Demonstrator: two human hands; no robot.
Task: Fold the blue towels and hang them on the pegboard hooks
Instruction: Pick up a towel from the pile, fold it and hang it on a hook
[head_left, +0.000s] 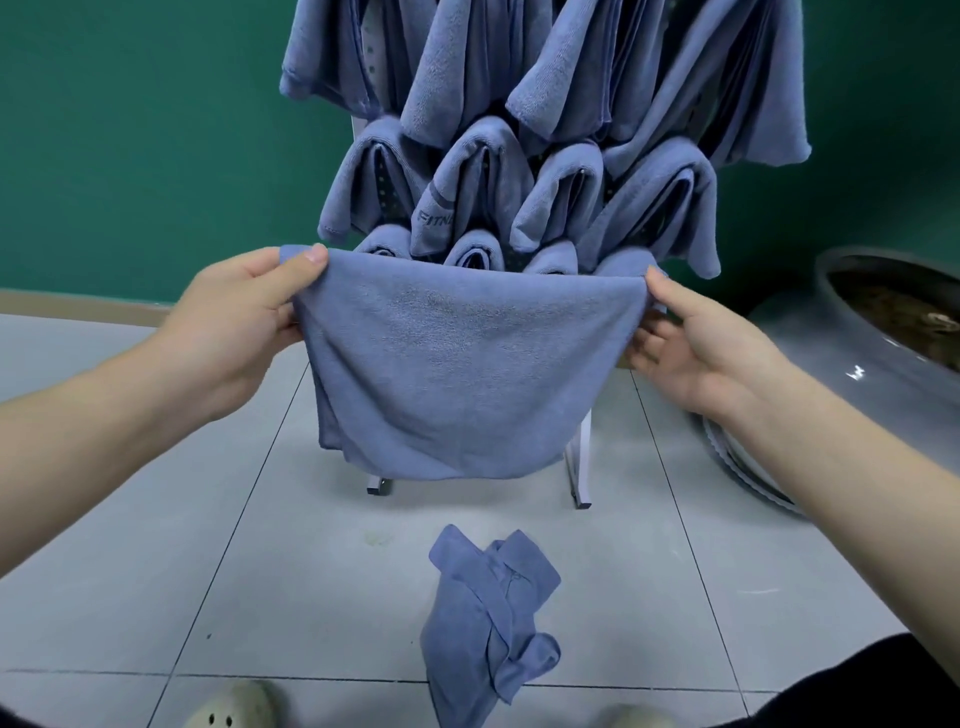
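Ahead of us the pegboard rack (584, 457) is crowded with hung towels (561, 182), so a free hook is hard to see. We hold a folded blue towel (462, 374) stretched before its lower rows, left hand (244, 317) and right hand (696, 343) each pinching a top corner. We should keep the edge taut and level. One crumpled towel (488, 618) waits on the floor by our feet.

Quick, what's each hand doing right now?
Left hand: pinching the top corner of the folded blue terry towel.
Right hand: pinching that towel's opposite top corner.
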